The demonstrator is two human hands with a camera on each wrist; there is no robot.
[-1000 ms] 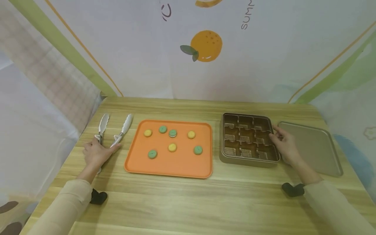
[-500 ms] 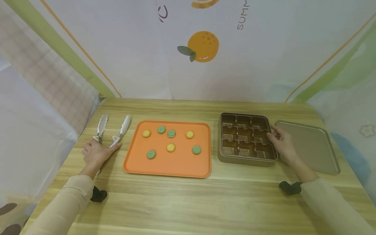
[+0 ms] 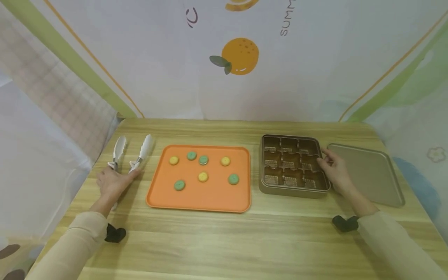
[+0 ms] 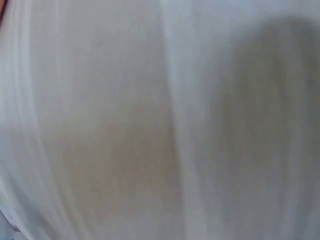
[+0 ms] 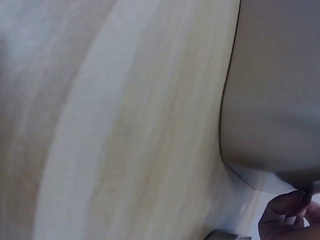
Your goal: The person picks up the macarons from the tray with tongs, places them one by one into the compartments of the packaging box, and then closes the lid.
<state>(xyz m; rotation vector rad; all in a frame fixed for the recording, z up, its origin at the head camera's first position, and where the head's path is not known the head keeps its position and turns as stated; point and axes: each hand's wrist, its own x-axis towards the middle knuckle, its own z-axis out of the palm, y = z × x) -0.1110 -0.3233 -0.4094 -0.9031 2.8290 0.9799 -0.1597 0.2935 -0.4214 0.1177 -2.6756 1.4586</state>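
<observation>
At the left of the table my left hand (image 3: 111,182) grips a pair of metal kitchen tongs (image 3: 140,157), thumb on one arm and fingers on the other; the arms are spread apart. On the right my right hand (image 3: 336,171) pinches the right rim of a bronze square baking pan (image 3: 294,192), which holds a dark divider (image 3: 291,161) forming several compartments. In the right wrist view, its fingers (image 5: 280,212) show at the pan's far edge (image 5: 275,100). The left wrist view shows only blurred tabletop.
An orange tray (image 3: 210,200) lies between the hands. Several small round macaron-like pieces, green (image 3: 179,185) and yellow (image 3: 203,177), are scattered on it. A flat bronze lid or sheet (image 3: 371,175) lies right of the pan, partly behind the right hand. A printed cloth hangs behind the table.
My left hand and the tongs have shifted slightly left, a little farther from the orange tray. The right hand keeps its place at the pan, and the head view has drifted slightly.
</observation>
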